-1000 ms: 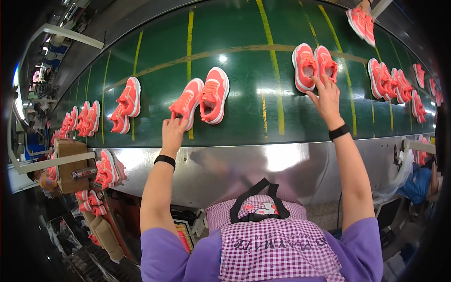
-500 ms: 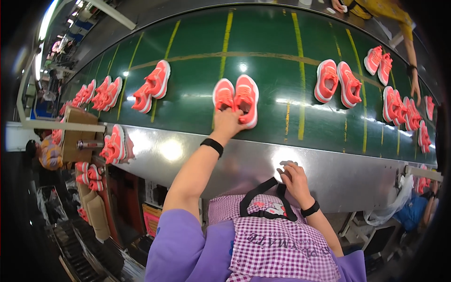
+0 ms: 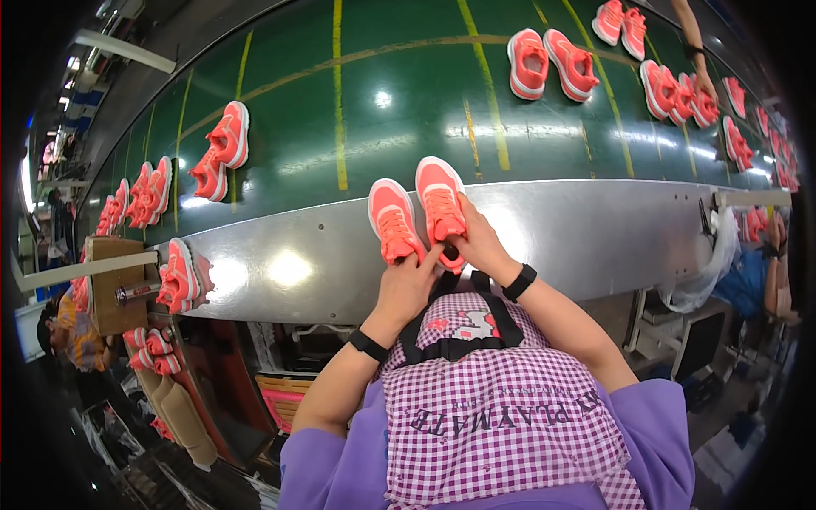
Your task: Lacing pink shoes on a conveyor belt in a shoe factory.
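Left hand (image 3: 410, 283) grips the heel of the left shoe (image 3: 393, 220), right hand (image 3: 478, 244) clasps the right shoe (image 3: 441, 206), both on the near steel ledge (image 3: 595, 234); a loose hold there could let one slide off

We find few items in scope. A brown cardboard box (image 3: 109, 285), roughly rectangular, stands at the left end of the metal ledge (image 3: 612, 234), beside coral shoes. Below the ledge, a flat pink and orange striped package or carton (image 3: 285, 399) sits in shadow; we cannot tell its exact kind. We see no signs, loose labels or screens.
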